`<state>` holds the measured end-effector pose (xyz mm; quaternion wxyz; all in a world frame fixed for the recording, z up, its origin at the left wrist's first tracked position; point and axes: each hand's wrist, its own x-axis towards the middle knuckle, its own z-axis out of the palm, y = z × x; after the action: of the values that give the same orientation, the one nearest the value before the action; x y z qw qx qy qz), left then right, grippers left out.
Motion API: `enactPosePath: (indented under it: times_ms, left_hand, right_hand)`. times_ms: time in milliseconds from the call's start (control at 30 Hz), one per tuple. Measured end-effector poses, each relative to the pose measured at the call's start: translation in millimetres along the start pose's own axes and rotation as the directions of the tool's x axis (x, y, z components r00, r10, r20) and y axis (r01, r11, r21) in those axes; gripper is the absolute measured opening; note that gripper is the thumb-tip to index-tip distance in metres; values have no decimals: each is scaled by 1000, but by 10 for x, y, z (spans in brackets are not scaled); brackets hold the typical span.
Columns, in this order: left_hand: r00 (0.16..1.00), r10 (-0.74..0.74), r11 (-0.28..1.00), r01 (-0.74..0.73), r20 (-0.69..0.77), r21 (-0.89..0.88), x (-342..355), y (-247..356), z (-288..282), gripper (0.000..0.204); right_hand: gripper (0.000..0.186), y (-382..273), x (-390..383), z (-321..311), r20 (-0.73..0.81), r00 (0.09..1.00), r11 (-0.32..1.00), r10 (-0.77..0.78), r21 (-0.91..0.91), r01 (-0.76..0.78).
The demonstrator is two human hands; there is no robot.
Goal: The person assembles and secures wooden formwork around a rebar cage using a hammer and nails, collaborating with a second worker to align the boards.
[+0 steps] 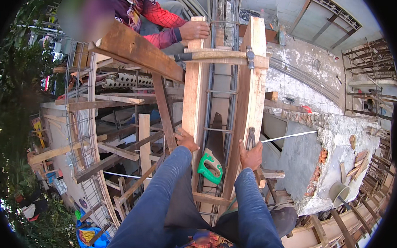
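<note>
My left hand (187,140) is closed over the top edge of the left wooden form board (192,101), fingers on its outer side. My right hand (251,156) is closed at the right form board (256,95), with metal pincers (251,138) jutting forward between thumb and fingers; the palm hides their lower part. Between the boards, a handsaw (213,158) with a green handle lies on a long steel rebar cage (231,105). Farther ahead, a wooden-handled hammer (219,56) rests across both boards, along a short wooden crosspiece (261,63).
At the far left, a co-worker's hand (194,30) rests on the left board's end. A thick brown beam (137,50) slants in there. Timber props and a mesh cage (88,163) stand left. On the right is a rough concrete block (335,139) with exposed brick; a drop opens beyond.
</note>
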<state>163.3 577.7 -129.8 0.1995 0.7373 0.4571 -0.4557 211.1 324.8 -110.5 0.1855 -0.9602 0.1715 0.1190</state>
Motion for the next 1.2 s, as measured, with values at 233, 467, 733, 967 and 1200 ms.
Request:
enactPosePath:
  times_ms: [233, 467, 733, 967, 1200]
  left_hand:
    - [1000, 14, 999, -14, -4, -37, 61, -74, 45, 144]
    - [996, 86, 995, -87, 21, 43, 44, -10, 11, 143]
    - [993, 102, 994, -104, 60, 31, 48, -29, 9, 139]
    - [996, 67, 998, -68, 53, 14, 97, -72, 27, 139]
    - [999, 33, 999, -33, 29, -28, 63, -21, 32, 139]
  right_hand:
    - [82, 15, -11, 80, -9, 1000, 999, -20, -29, 20]
    - [84, 46, 16, 108, -10, 1000, 997, -2, -80, 1]
    - [84, 68, 3, 140, -24, 1000, 995, 0, -105, -2]
    - [82, 30, -2, 125, -17, 1000, 993, 9, -120, -11]
    - [79, 7, -1, 52, 15, 999, 992, 37, -120, -35]
